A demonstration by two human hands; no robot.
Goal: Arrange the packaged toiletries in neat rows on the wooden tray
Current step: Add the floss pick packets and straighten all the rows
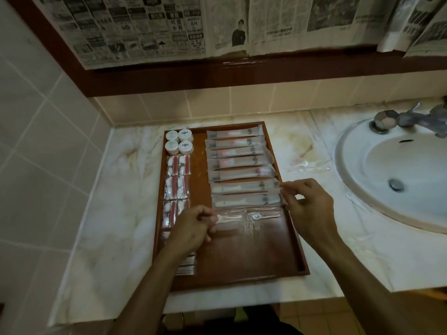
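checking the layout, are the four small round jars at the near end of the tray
No, the four round jars sit in the far left corner of the wooden tray, next to the wall.

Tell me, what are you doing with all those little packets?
A person is lining up small toiletry packets on a wooden tray beside the sink. The left hand pinches one end of a clear packet lying across the tray, and the right hand touches the ends of the long sachets already stacked in a row. Four round tubs and cotton-bud packs sit down the left side. The near part of the tray has no packets yet.
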